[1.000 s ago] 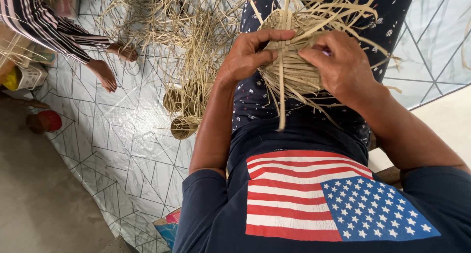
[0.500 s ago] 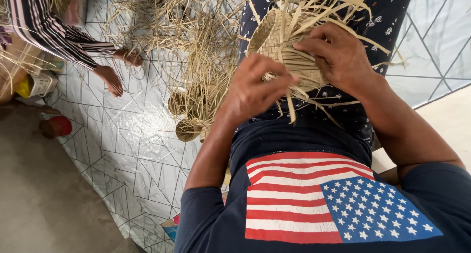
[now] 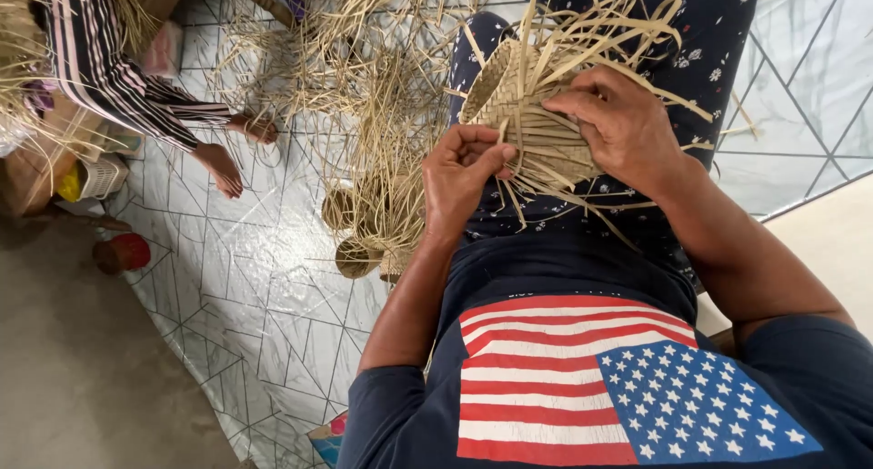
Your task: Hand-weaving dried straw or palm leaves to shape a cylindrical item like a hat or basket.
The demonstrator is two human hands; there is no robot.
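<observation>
A small half-woven basket of pale straw strips rests on my lap, loose strip ends sticking out all round. My right hand grips its right side from above, fingers pressed onto the weave. My left hand is closed at the basket's lower left edge, thumb and fingers pinching a straw strip. My lap is covered by dark blue cloth with small white flowers.
A heap of loose straw and a few small finished woven cups lie on the pale patterned floor mat. Another person in striped clothing sits at the upper left, bare foot on the mat. A red cup stands nearby.
My left hand has moved from the basket's top down to its lower left edge and closed on a strip. The basket has turned, showing its woven side.
</observation>
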